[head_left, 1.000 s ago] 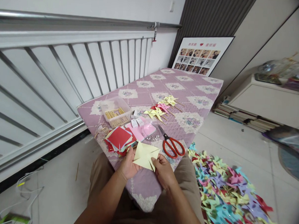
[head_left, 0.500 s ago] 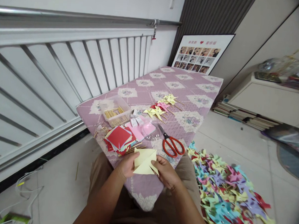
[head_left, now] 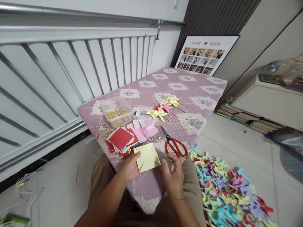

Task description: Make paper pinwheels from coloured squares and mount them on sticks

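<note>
My left hand (head_left: 130, 166) pinches the left edge of a pale yellow square of paper (head_left: 148, 157), thumb on top. Slits run in from the paper's corners. Just to the right of the sheet is my right hand (head_left: 173, 175), its fingers curved and the thumb apart from them, with nothing visible in it. Orange-handled scissors (head_left: 176, 147) lie beyond that hand, blades pointing away. A stack of coloured paper squares (head_left: 121, 139), red on top, sits past my left hand. Near the scissors is a clear dish (head_left: 154, 134) with small shiny pieces.
A clear plastic box (head_left: 117, 111) holds short wooden sticks. Small white boxes (head_left: 139, 122) stand beside pink paper. Several finished pinwheels (head_left: 164, 109) rest on the floral cloth (head_left: 191, 122). Many more pinwheels (head_left: 228, 195) pile on the floor at right. A white radiator (head_left: 75, 65) borders the left.
My right hand has let go of the yellow paper and shifted right, its fingers loosening. The sheet has turned in my left hand and lies at a different angle.
</note>
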`<state>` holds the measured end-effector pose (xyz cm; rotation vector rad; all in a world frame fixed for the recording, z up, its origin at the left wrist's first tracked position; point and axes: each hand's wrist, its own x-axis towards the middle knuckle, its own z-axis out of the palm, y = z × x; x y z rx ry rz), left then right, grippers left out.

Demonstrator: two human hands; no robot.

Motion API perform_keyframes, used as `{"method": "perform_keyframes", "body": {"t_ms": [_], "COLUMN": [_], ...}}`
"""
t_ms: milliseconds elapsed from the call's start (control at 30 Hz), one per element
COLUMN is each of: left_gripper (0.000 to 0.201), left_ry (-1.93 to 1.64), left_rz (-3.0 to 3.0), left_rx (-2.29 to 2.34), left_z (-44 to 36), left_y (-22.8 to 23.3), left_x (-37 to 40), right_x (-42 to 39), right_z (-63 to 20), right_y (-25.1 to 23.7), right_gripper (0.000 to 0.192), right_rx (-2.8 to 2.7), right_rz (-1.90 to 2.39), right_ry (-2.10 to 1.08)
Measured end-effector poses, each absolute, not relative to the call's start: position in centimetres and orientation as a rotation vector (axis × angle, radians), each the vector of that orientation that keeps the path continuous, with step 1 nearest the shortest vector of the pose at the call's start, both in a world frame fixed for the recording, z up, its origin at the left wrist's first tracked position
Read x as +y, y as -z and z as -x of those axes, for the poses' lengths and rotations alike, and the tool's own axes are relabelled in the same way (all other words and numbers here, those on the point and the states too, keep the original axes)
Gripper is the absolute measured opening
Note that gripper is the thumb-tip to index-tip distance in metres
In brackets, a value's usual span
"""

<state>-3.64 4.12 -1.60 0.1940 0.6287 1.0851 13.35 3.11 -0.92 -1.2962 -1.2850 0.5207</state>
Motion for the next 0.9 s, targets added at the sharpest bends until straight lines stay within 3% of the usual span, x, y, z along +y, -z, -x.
{"method": "perform_keyframes", "body": {"t_ms": [100, 367, 900], "left_gripper": [0.037, 0.036, 0.032], "left_ry": [-1.122, -1.153, -1.140], "left_rz": [-0.250, -0.353, -0.241], "left_rx": [0.619, 0.641, 0.680], "left_z": [3.6, 3.5, 3.5], "left_y": [1.6, 1.0, 0.4], "left_x": [4.1, 4.0, 3.9], "right_x": [2.1, 1.6, 1.8], "right_z": [-12.6, -9.0, -8.8], "right_y": [-0.2, -0.3, 0.9], "right_gripper": [0.019, 0.011, 0.036], "right_rx": [-1.650, -1.876, -2.014], "right_rz": [1.176, 1.130, 1.166], "right_ry": [-0.326, -0.445, -0.370]}}
